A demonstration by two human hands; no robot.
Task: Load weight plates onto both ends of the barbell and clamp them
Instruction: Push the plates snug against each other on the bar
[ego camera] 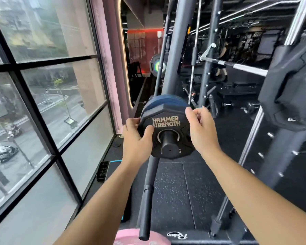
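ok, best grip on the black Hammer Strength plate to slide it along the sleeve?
Probably by the rim, on two opposite sides. The black plate faces the camera upright on the sleeve, which fills its centre hole, so only the edges are free. The left hand holds the left edge and the right hand the upper right edge, fingers wrapped behind, as now.

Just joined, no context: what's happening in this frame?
A person is loading a barbell at a gym rack. Both hands grip a black Hammer Strength plate by its edges, the left hand on its left rim and the right hand on its upper right rim. The plate is on the barbell sleeve, whose end pokes out through its hole. Blue plates sit behind it. No clamp is visible on this end.
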